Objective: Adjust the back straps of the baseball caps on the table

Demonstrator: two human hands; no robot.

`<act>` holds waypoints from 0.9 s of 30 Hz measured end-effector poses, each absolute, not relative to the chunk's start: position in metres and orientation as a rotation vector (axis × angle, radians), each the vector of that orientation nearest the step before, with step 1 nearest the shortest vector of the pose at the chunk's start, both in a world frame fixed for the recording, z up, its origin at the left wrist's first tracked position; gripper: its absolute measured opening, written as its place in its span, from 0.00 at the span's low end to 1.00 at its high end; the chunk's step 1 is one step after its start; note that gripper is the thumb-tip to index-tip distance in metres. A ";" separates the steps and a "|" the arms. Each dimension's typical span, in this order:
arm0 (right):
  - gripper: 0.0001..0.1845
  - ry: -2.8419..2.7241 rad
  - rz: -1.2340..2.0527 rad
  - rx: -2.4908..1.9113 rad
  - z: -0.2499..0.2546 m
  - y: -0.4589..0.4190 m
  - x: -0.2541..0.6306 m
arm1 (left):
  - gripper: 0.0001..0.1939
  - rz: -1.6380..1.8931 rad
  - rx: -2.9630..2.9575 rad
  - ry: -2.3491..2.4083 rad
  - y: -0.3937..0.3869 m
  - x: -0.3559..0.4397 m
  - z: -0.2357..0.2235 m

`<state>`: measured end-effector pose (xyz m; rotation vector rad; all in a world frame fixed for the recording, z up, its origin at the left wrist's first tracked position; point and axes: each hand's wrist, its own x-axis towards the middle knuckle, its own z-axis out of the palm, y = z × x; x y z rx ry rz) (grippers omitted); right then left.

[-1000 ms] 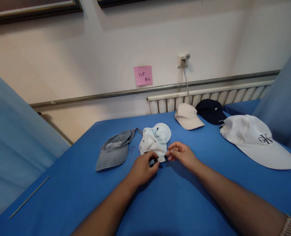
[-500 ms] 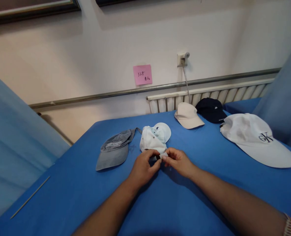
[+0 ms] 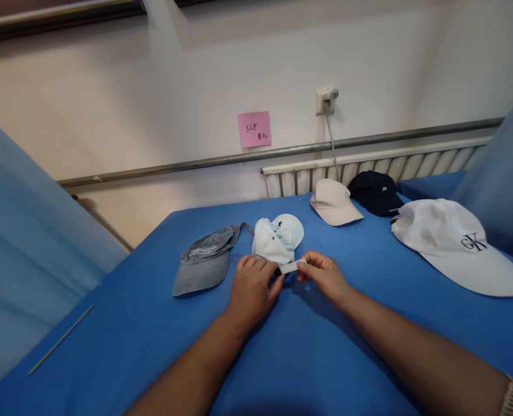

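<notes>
A pale, light-blue cap (image 3: pixel 270 241) lies in the middle of the blue table, its brim pointing away from me. My left hand (image 3: pixel 253 288) is closed at the near side of the cap, gripping it by a dark part at one end of the back strap. Between my hands a short white strap (image 3: pixel 289 267) is stretched out. Thumb and fingers of my right hand (image 3: pixel 324 276) pinch its free right end. Just left of the pale cap sits a grey cap (image 3: pixel 204 263) with white lettering, its own strap trailing toward it.
Toward the back right are a beige cap (image 3: pixel 332 202) and a navy cap (image 3: pixel 375 193). A large white cap (image 3: pixel 447 240) lies at the right. Near the left edge of the blue table (image 3: pixel 144 346) is a thin stick (image 3: pixel 61 339). A radiator (image 3: pixel 302 180) stands behind.
My right hand has moved slightly right and up, and a longer piece of the white strap now shows between my hands. My left hand now covers more of the cap's near edge.
</notes>
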<state>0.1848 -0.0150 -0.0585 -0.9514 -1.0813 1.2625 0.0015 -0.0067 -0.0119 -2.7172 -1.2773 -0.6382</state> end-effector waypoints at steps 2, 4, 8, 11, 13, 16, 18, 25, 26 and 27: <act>0.19 -1.007 1.324 -0.947 -0.059 -0.014 0.186 | 0.09 -0.696 -2.714 -1.298 -0.005 0.000 -0.013; 0.19 -0.885 1.429 -0.936 -0.060 -0.013 0.186 | 0.10 -0.760 -2.715 -1.346 -0.001 -0.002 -0.016; 0.15 -0.626 1.699 -0.980 -0.062 -0.015 0.184 | 0.10 -0.883 -2.742 -1.444 0.007 -0.007 -0.020; 0.12 -0.543 1.888 -0.877 -0.064 -0.016 0.183 | 0.10 -0.934 -2.768 -1.474 0.009 -0.007 -0.022; 0.10 -0.528 1.902 -0.749 -0.065 -0.015 0.184 | 0.10 -0.929 -2.789 -1.477 0.008 -0.006 -0.022; 0.09 -0.502 1.839 -0.653 -0.067 -0.011 0.187 | 0.10 -0.877 -2.832 -1.468 0.006 -0.003 -0.023; 0.09 -0.540 1.832 -0.636 -0.068 -0.009 0.189 | 0.10 -0.839 -2.871 -1.457 0.005 -0.002 -0.024; 0.21 -0.841 1.699 -0.684 -0.060 -0.016 0.182 | 0.07 -0.878 -2.850 -1.556 0.004 0.000 -0.027; 0.23 -0.878 1.672 -0.686 -0.059 -0.017 0.180 | 0.07 -0.888 -2.838 -1.574 0.004 0.000 -0.028; 0.24 -0.907 1.641 -0.684 -0.060 -0.017 0.179 | 0.07 -0.896 -2.832 -1.587 0.004 0.000 -0.029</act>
